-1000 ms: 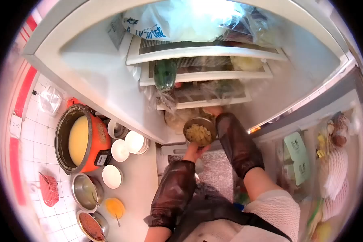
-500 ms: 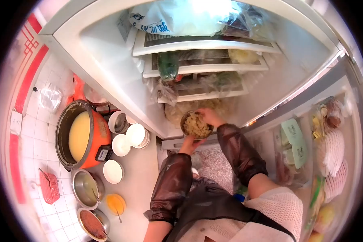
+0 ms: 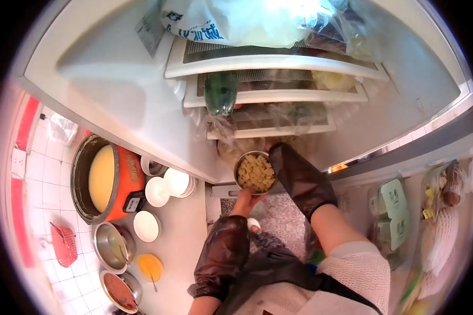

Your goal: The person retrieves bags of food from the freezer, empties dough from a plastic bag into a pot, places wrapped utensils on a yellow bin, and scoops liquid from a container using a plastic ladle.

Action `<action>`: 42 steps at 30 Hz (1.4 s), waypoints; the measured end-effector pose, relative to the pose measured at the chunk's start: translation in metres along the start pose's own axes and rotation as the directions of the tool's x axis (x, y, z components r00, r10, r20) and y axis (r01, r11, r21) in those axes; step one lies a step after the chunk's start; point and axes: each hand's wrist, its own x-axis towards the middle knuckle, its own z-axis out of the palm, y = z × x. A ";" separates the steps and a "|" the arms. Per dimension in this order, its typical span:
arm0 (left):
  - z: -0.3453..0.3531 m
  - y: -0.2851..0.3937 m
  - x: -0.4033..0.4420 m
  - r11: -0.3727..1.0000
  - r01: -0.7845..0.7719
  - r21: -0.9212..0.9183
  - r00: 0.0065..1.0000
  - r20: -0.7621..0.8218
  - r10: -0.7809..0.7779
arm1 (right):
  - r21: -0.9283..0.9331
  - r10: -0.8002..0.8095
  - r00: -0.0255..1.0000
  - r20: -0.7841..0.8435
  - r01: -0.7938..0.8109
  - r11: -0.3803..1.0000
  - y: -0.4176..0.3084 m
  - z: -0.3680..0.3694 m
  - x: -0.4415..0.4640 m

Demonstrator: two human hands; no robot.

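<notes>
My left hand (image 3: 245, 201) grips the near rim of a round metal bowl (image 3: 238, 181) from below. Pale yellow chunks of food (image 3: 256, 173) fill the bowl, which is held at the fridge's lower front edge. Past the bowl, my right hand (image 3: 270, 144) reaches into the bottom of the fridge. Its fingers are hidden behind the dark sleeve cover (image 3: 302, 178) and the bowl. Close to it lies a clear plastic bag (image 3: 228, 149) with pale contents.
Above are fridge shelves (image 3: 278, 96) with a green bottle (image 3: 220, 94) and a white plastic bag (image 3: 231, 23). The open door (image 3: 352, 210) holds egg cartons (image 3: 393, 215). On the left counter (image 3: 181, 247) stand an orange pot (image 3: 129, 178), white bowls (image 3: 147, 227) and metal pots (image 3: 108, 247).
My right hand has left the bowl's far rim and moved deeper into the fridge bottom. The bowl stays in my left hand. The view has shifted closer to the fridge.
</notes>
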 end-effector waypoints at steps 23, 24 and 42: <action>-0.032 0.007 -0.099 0.987 -0.162 0.024 0.983 -0.083 0.163 | 0.046 -0.653 0.700 0.290 0.671 0.740 -0.160 -0.114 -0.186; -0.040 0.003 -0.117 0.988 -0.152 0.013 0.986 -0.072 0.152 | -0.013 -0.764 0.600 0.237 0.788 0.615 -0.174 -0.106 -0.194; -0.202 -0.210 -0.804 0.555 -0.831 0.039 0.230 -0.885 0.406 | 0.687 -0.969 0.157 -0.192 0.727 -0.018 -0.519 -0.127 -0.707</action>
